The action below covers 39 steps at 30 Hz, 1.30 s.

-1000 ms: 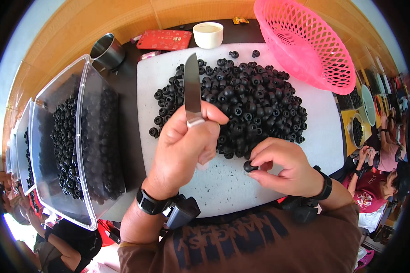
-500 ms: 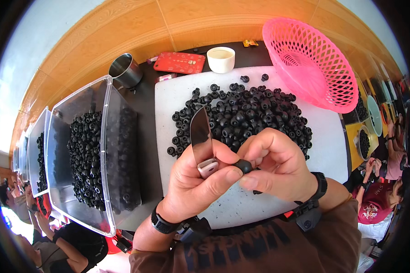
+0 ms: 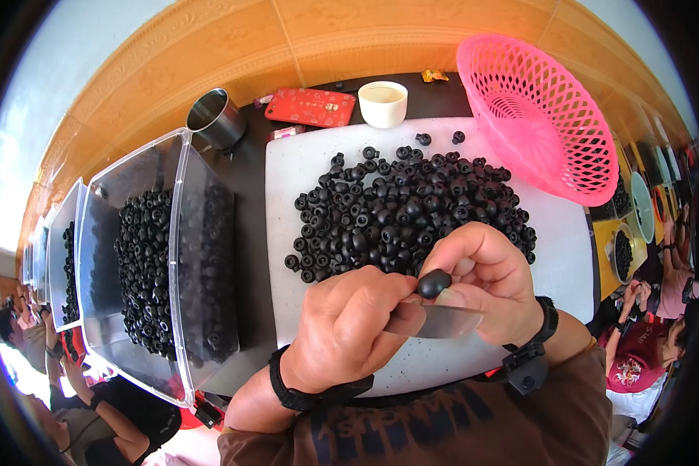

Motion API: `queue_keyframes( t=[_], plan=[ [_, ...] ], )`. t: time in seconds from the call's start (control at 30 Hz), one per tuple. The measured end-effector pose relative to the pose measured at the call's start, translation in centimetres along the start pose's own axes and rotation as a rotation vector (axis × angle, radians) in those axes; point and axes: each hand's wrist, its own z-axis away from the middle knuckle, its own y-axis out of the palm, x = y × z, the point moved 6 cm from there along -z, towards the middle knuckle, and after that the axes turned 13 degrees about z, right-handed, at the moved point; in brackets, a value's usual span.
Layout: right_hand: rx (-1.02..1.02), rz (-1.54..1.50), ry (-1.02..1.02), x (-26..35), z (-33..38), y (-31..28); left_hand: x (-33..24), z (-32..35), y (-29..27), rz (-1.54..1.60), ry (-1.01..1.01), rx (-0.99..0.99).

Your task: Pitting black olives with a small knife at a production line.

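Note:
My left hand [image 3: 346,326] is closed round a small knife, whose flat shiny blade [image 3: 449,322] points right, under the fingers of my right hand. Between thumb and fingers of my right hand [image 3: 493,276] is a small round black part [image 3: 434,283], smooth like rubber or plastic. My left fingertips touch or nearly touch this part. The knife's handle is hidden in my left hand. Beyond both hands a heap of similar black parts [image 3: 388,210], many with a hole in one end, lies on a white board [image 3: 287,171].
A clear plastic bin [image 3: 180,264] with many black parts stands at the left. A pink basket [image 3: 520,147] tilts over the board's far right corner. Along the back are a metal cup [image 3: 216,118], a red phone case [image 3: 311,107] and a white cup [image 3: 383,104]. Other people sit on both sides.
My left hand has turned over, swinging the blade from upright down to the right, below the black part. The part is now held in my right fingers.

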Motion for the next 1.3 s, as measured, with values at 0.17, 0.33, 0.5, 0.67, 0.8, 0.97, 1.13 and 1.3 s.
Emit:
queue_keyframes(
  t=[0.17,0.33,0.5,0.67,0.8,0.97,1.13,1.3],
  plan=[
    [0.032,-0.036,0.028,-0.5,0.2,-0.3,0.2,0.1,0.2,-0.058,0.026,0.014],
    [0.074,-0.076,0.001,-0.8,0.4,-0.1,0.3,0.2,0.5,-0.114,0.04,0.031],
    [0.087,-0.037,0.015,-1.0,0.5,-0.1,0.3,0.3,0.5,-0.126,0.045,0.038],
    [0.071,-0.078,0.085,-1.3,0.5,-0.2,0.4,0.4,0.6,-0.127,0.042,0.049],
    [0.084,-0.102,0.1,-1.3,0.6,0.0,0.3,0.4,0.7,-0.128,0.042,0.047],
    [0.101,-0.143,0.123,-1.4,0.7,0.1,0.3,0.5,0.7,-0.129,0.047,0.04],
    [0.09,-0.21,0.124,-1.3,0.8,0.2,0.2,0.5,0.9,-0.118,0.032,0.074],
    [0.207,0.049,0.09,-0.5,0.8,0.6,2.4,0.7,0.6,-0.15,-0.169,0.018]
  ],
)
